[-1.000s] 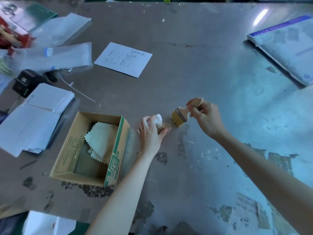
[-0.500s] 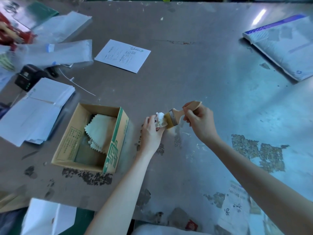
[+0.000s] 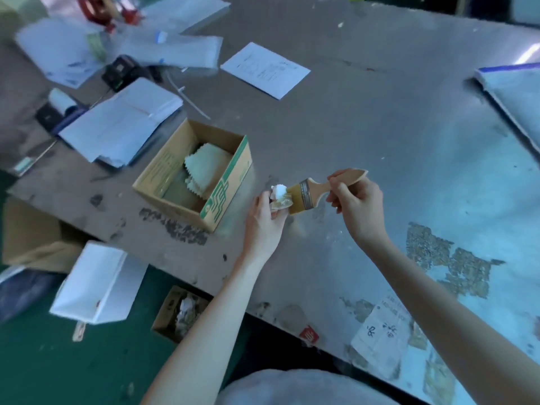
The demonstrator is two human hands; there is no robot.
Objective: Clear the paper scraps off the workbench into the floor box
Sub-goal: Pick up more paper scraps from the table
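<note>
Open carton (image 3: 229, 187) of pinked cloth swatches (image 3: 204, 168), stacked envelopes (image 3: 124, 124), a printed sheet (image 3: 264, 70), red tape dispenser (image 3: 98, 7)

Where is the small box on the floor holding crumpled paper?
Head view, lower left: the floor box sits on the green floor just off the workbench edge, between a white carton and the left forearm.

Open workbench (image 3: 365, 135) right of the cardboard box (image 3: 230, 188) — floor box (image 3: 168, 308) below, seemingly unblocked.
</note>
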